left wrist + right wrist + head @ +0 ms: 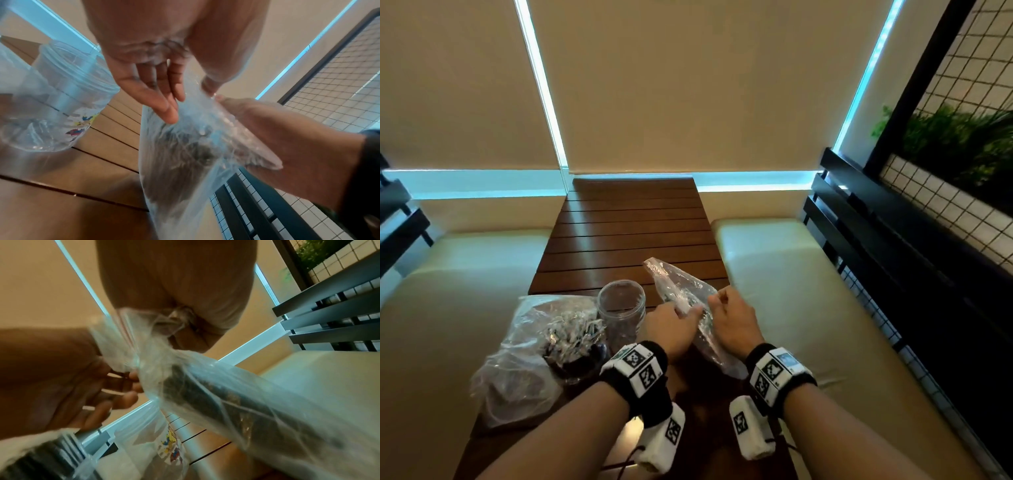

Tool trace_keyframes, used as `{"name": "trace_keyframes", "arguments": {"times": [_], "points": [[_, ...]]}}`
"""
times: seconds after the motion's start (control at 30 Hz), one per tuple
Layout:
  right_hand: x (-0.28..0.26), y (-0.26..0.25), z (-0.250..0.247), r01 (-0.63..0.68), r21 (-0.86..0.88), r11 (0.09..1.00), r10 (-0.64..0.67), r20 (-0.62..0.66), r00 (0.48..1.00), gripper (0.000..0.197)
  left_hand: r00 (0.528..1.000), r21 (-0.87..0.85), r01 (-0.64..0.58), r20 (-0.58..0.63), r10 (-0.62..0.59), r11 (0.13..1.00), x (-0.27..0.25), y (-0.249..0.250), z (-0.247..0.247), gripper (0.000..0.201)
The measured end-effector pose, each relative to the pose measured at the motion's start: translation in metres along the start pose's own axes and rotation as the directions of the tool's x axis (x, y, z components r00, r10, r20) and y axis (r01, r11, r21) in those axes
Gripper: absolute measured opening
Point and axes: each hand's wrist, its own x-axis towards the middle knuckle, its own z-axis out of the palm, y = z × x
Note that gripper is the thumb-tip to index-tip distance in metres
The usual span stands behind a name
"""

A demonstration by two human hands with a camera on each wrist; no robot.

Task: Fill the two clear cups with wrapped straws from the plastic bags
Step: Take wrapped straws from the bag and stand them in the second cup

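A long clear plastic bag [680,291] of dark wrapped straws is held up over the wooden table [630,222] between both hands. My left hand [688,310] pinches its near edge; in the left wrist view the fingers [164,100] lie fairly straight on the film and the thumb presses from the other side. My right hand [717,301] grips the bunched mouth of the bag [236,399]. One clear cup [621,305] with a coloured print [170,446] stands upright just left of my left hand. No second cup shows.
A second crumpled plastic bag [541,346] holding wrapped straws lies on the table's near left, against the cup. Cream cushioned benches [774,274] flank the table. A black slatted rail [893,233] and wire grid with plants stand at the right.
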Motion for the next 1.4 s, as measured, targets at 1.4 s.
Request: {"name": "trace_keyframes", "arguments": {"times": [1.4], "points": [[-0.032, -0.056, -0.011, -0.092, 0.266, 0.96, 0.073, 0.081, 0.994, 0.022, 0.983, -0.555, 0.026, 0.168, 0.081, 0.831, -0.018, 0.012, -0.056, 0.008]]}}
